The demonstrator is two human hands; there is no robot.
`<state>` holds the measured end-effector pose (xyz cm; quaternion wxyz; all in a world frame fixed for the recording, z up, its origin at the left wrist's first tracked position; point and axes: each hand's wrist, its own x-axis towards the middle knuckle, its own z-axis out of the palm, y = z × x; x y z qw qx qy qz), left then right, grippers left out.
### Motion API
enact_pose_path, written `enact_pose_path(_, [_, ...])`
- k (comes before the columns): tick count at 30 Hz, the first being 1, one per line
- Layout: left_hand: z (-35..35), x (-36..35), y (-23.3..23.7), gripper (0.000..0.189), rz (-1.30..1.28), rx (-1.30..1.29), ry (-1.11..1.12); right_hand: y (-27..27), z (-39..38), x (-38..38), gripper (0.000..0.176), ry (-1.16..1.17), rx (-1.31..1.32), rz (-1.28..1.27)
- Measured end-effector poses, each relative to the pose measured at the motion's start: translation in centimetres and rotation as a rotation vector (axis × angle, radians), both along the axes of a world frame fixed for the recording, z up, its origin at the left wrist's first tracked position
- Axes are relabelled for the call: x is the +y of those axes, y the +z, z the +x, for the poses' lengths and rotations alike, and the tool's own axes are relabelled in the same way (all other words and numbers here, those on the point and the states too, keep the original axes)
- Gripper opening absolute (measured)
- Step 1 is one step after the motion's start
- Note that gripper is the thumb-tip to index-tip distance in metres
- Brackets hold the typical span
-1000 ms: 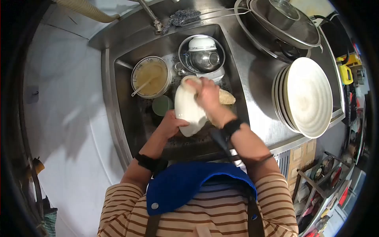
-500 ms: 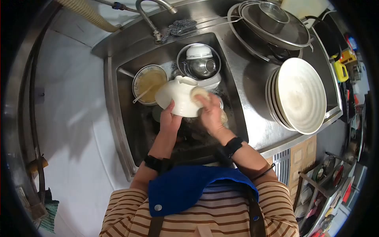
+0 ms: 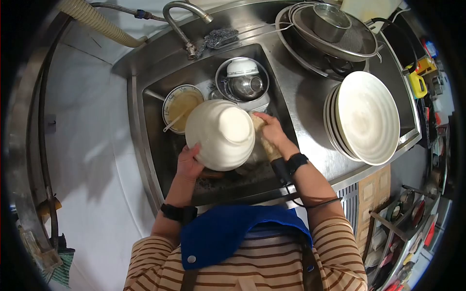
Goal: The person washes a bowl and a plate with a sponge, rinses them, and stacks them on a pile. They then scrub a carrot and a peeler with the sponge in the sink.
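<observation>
A large white bowl (image 3: 206,131) is tilted over the sink, its round foot facing up toward me. My left hand (image 3: 189,164) is closed on its lower left edge, the thumb over the outer wall. At the bowl's right side, my right hand (image 3: 273,132) holds a beige, rough-looking scrubber (image 3: 270,149) like a loofah, pressed close to the wall. Left of the bowl stands a patterned bowl (image 3: 167,109) with yellowish liquid and a white spoon (image 3: 173,122) in it. Behind lies a metal basin (image 3: 219,80) holding a small white bowl (image 3: 242,67) and a metal bowl (image 3: 246,87).
The sink (image 3: 284,160) has a faucet (image 3: 179,24) at its back, with steel wool (image 3: 221,38) beside it. On the right counter leans a stack of large white plates (image 3: 369,119). Metal strainers and pans (image 3: 335,41) are piled at the back right.
The white bowl has turned, so its foot now faces me, and it sits slightly lower. My left hand has moved left and down; my right hand has shifted right along the bowl with the scrubber.
</observation>
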<state>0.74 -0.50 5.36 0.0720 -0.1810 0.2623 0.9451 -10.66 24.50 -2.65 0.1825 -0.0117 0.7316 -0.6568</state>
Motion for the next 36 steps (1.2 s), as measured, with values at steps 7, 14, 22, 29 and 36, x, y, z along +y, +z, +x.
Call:
enact_pose_path(7, [-1.5, 2.2, 5.4, 0.025, -0.649, 0.144, -0.504, 5.6, -2.7, -1.7, 0.051, 0.116, 0.202, 0.127])
enact_pose_path(14, [-2.1, 2.1, 0.6, 0.026, -0.645, -0.023, -0.524, 11.0, 2.7, -4.7, 0.043, 0.427, 1.081, 0.404])
enact_pose_path(22, [-0.3, -1.5, -0.4, 0.038, -0.357, -0.034, -0.177, 10.3, 2.0, -0.4, 0.048, -0.053, 0.689, 0.388])
enact_pose_path(29, [-0.7, -0.9, 0.7, 0.04, -0.236, -0.006, -0.099, 10.6, 3.3, -2.0, 0.044, 0.114, 0.871, 0.525])
enact_pose_path(36, [-0.8, -0.3, 1.8, 0.035, -0.347, 0.04, -0.11, 10.3, 2.7, -3.9, 0.038, 0.204, 0.877, 0.829])
